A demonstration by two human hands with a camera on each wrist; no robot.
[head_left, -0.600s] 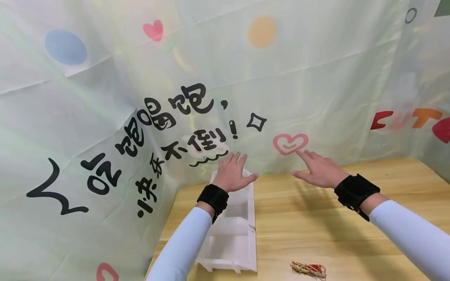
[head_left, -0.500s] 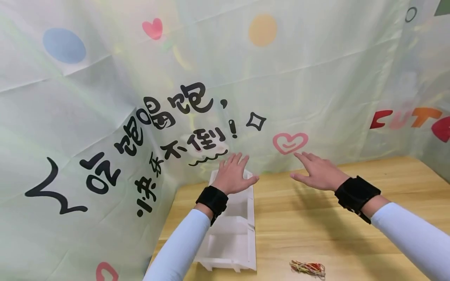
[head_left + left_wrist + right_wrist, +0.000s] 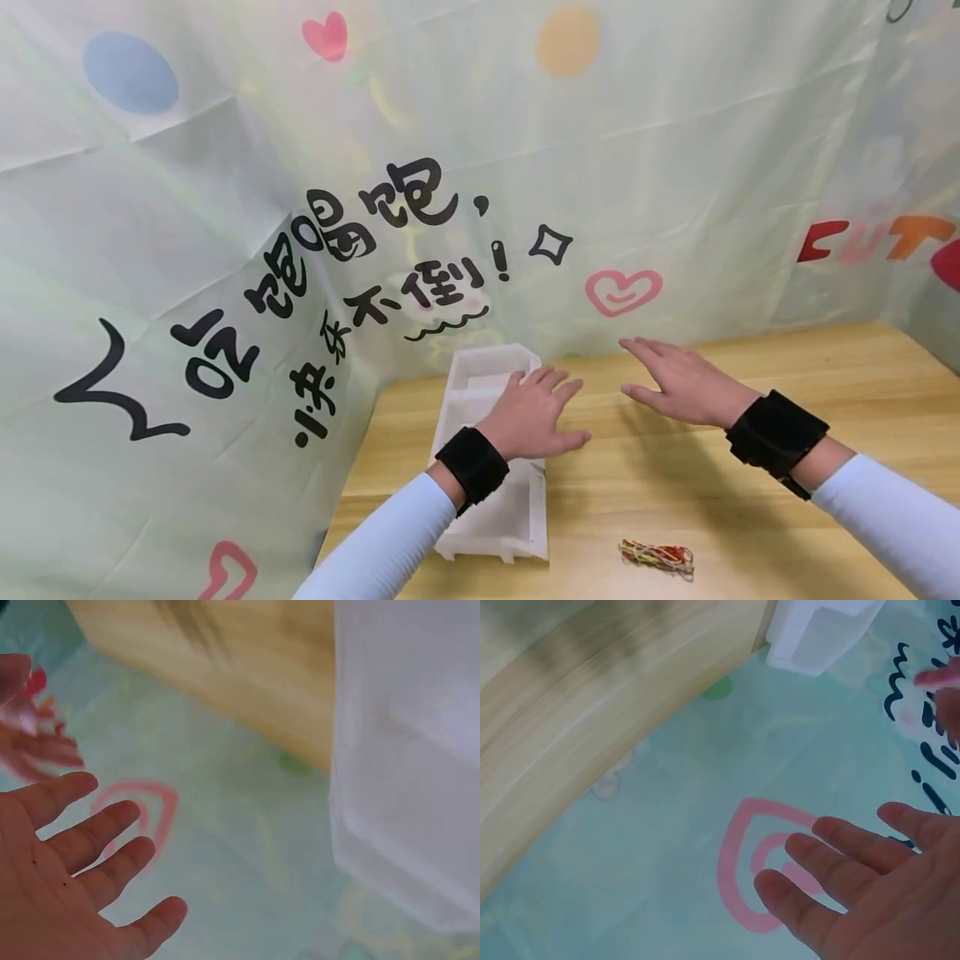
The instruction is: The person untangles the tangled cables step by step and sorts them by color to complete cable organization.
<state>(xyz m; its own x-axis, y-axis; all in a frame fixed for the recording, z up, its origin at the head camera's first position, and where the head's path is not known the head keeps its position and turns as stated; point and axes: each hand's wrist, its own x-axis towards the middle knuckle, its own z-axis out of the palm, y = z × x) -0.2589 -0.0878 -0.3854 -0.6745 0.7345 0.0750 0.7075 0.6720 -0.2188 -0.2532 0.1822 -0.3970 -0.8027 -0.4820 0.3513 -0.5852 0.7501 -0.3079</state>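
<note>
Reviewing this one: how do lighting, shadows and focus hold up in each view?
Head: brightest and sharpest, with a soft shadow below the bare right hand across the pale wooden table; left wrist: dim, bluish, the bare left hand fairly crisp, the white plastic compartment tray soft and washed out, the right hand blurred; right wrist: also dim, faint shadow streaks on the table.

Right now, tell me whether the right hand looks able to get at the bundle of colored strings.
Probably yes: the right hand holds nothing, and the bundle of colored strings lies uncovered on the table, nearer the person, with nothing visible standing between them.
</note>
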